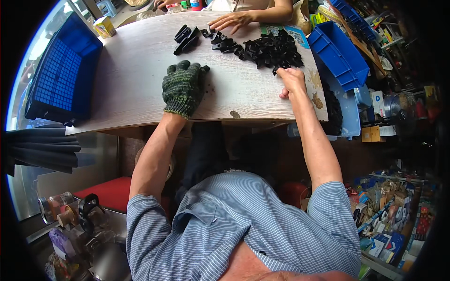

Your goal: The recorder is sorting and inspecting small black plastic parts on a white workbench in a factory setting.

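My left hand [181, 90] wears a green and black knitted glove and rests above the table left of centre. Its fingers look curled; a dark tip shows by the thumb, and what it holds, if anything, I cannot make out. My bare right hand [294, 81] pinches a small black plastic piece [275, 71] at the near edge of a heap of black plastic parts [272, 50]. Several longer black pieces [186, 41] lie side by side beyond my gloved hand. Across the table, another person's hand [230, 21] reaches over small black parts between the two groups.
The whitish wooden table [136, 77] has a worn near edge. A blue crate [61, 70] stands on its left, near a small yellow box [104, 27]. Off the right edge are a blue bin [338, 55] and a lighter blue tub [349, 114]. Crowded shelves [398, 210] flank my right.
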Demonstrator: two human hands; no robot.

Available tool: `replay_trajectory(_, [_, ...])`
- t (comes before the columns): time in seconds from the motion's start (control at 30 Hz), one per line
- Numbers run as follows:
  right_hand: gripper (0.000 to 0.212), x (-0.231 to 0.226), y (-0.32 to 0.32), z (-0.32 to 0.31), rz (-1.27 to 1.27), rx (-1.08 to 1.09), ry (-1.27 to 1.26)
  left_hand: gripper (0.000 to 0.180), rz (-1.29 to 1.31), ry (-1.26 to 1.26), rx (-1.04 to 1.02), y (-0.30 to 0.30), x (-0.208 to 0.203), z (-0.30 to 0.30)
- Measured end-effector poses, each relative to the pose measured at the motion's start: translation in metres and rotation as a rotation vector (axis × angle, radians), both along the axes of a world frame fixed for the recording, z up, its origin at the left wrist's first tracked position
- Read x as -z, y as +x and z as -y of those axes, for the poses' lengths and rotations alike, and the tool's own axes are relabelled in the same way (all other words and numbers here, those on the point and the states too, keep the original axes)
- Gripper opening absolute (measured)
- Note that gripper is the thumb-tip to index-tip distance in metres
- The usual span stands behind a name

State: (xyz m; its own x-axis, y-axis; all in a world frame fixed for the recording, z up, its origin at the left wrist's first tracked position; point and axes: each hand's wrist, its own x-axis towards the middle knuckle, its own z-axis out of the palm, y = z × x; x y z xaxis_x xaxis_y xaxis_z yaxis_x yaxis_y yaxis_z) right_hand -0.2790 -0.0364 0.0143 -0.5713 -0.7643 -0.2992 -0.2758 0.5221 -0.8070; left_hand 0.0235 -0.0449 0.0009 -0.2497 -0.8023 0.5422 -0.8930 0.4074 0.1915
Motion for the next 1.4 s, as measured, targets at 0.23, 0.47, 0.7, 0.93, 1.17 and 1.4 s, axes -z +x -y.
replay_trajectory(0.23, [0.019,0.011,0.039,-0.041,0.442,-0.101,-0.233,0.037,-0.63,0.017,0.327,-0.062,0.009,-0.044])
replay_trajectory(0.47, [0.014,0.021,0.057,-0.061,0.469,-0.329,-0.484,0.022,-0.481,0.214,0.282,-0.097,0.01,-0.054])
replay_trajectory(0.7, [0.023,0.001,0.061,-0.065,0.581,-0.419,-0.302,0.017,-0.35,0.186,0.292,-0.084,-0.002,-0.063])
replay_trajectory(0.93, [0.03,0.021,0.081,-0.062,0.529,-0.302,-0.564,0.025,-0.334,-0.164,0.086,-0.042,-0.004,-0.04])
replay_trajectory(1.17, [0.033,0.01,0.085,-0.068,0.664,-0.117,-0.431,0.012,-0.052,0.074,0.034,-0.007,-0.001,-0.011])
replay_trajectory(1.4, [0.03,0.004,0.094,-0.07,0.625,0.033,-0.466,0.017,-0.693,0.287,0.572,-0.062,0.006,-0.06])
